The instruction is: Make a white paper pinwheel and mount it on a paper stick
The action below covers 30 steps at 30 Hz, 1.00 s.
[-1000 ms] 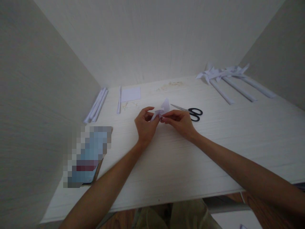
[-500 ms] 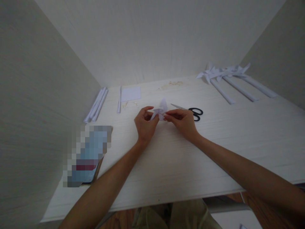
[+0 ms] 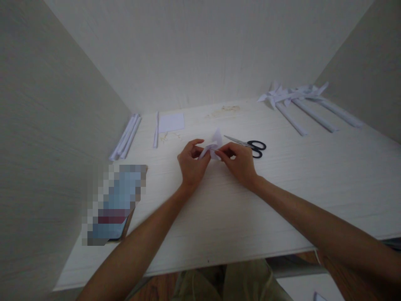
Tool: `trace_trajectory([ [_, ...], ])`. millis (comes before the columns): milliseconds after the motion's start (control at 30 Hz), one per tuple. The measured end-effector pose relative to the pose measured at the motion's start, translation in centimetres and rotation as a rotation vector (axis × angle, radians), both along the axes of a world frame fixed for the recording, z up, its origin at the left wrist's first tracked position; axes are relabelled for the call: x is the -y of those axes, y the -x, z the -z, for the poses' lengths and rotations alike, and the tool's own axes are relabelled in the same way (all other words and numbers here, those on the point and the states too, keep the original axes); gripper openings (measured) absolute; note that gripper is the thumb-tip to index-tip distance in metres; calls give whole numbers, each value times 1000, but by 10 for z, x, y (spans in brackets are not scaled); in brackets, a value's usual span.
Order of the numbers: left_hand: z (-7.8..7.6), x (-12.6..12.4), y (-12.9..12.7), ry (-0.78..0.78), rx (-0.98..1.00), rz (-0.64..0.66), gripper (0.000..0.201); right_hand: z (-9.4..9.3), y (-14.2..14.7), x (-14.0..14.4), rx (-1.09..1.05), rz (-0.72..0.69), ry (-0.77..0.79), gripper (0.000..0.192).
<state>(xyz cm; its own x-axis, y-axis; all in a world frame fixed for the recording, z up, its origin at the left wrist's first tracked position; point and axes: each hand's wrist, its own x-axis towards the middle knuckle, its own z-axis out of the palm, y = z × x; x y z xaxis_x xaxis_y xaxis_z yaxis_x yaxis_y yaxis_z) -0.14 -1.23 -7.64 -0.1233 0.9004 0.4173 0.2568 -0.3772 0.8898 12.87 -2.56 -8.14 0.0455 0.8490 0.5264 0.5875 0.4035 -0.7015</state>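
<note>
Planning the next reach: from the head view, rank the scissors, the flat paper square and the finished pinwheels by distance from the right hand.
1. Scissors, just beyond the right hand, to its right.
2. Flat paper square, back left of the table.
3. Finished pinwheels, far back right corner.

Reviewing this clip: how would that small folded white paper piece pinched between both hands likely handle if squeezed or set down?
The folded paper piece looks thin and probably very light, since fingertips of the left hand and right hand alone carry it. Its raised flap suggests it would crumple easily and might tip over on the table.
</note>
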Motion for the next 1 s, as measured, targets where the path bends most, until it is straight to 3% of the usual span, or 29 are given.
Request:
trace_trajectory([
  [167,-3,1,-1,18,9,-14,26,1,1,1,25,14,46,29],
  [400,-3,2,-1,25,-11,0,27,3,1,1,45,52,-63,19],
  [633,-3,3,-2,29,1,3,26,0,0,1,64,39,59,35],
  [833,-4,2,-3,45,-8,-11,26,3,-1,0,41,22,-16,24],
  [1000,-2,0,-2,52,32,0,27,3,0,-1,24,-1,56,32],
])
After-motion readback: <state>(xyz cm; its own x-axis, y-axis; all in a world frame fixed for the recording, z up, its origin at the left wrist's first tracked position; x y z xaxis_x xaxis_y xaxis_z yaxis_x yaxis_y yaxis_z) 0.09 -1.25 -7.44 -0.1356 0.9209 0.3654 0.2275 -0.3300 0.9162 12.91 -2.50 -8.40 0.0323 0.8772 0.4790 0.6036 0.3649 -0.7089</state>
